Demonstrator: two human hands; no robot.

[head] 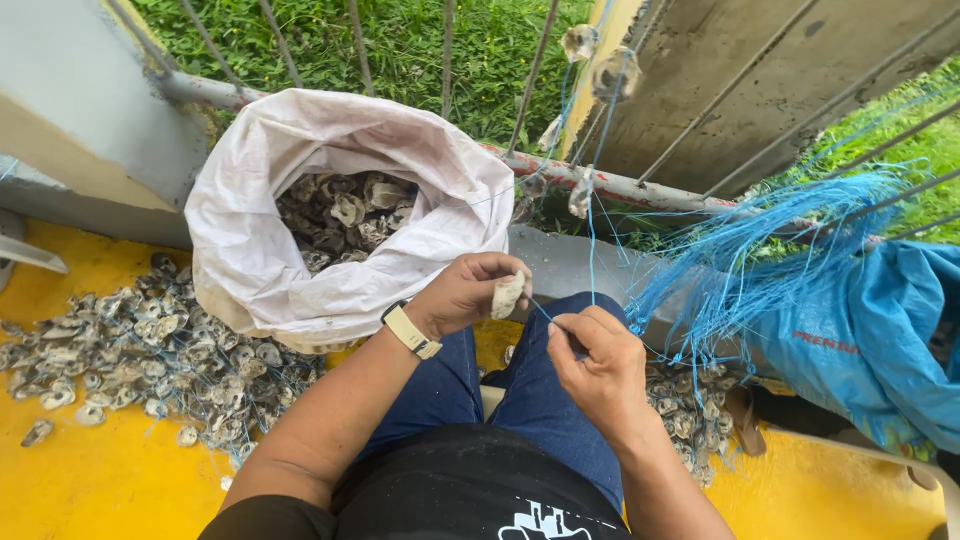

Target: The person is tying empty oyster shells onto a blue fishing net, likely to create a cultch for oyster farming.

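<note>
Head-camera view looked down on a seated person whose left hand (462,296) gripped a pale oyster shell (508,294) between thumb and fingers, just in front of the white sack (250,240) of shells. Right of the sack, the right hand (596,362) was closed to a narrow pinch on a thin blue string (590,250) that ran up to the metal railing (620,185) behind the sack, where other shells already hung. My judgement: the line looked fine and slippery, so a loose pinch could have let it slide free and the shell drop among the loose shells (150,350) on the yellow floor (90,470) left of the sack. The bundle of blue strings (770,250), far right of the sack, hung close enough to snag the working line, and the shell's rough edge might have frayed it or nicked a finger.
</note>
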